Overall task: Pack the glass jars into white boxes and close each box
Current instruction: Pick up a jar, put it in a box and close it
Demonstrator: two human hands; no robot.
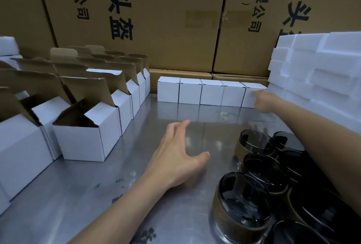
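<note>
Several closed white boxes [201, 92] stand in a row at the back of the metal table [88, 191]. My right hand [262, 100] reaches to the rightmost closed box [251, 95] and touches its front and right side. My left hand [179, 158] hovers over the middle of the table, fingers spread and relaxed, holding nothing. Several dark glass jars [254, 167] with brown bands cluster at the lower right, under my right forearm. Several open white boxes [88, 136] with raised brown flaps stand in rows on the left.
Big brown cartons [156, 19] form a wall behind the table. White foam blocks [316, 68] are stacked at the right, close to the last closed box. More white foam [7, 45] shows at the far left.
</note>
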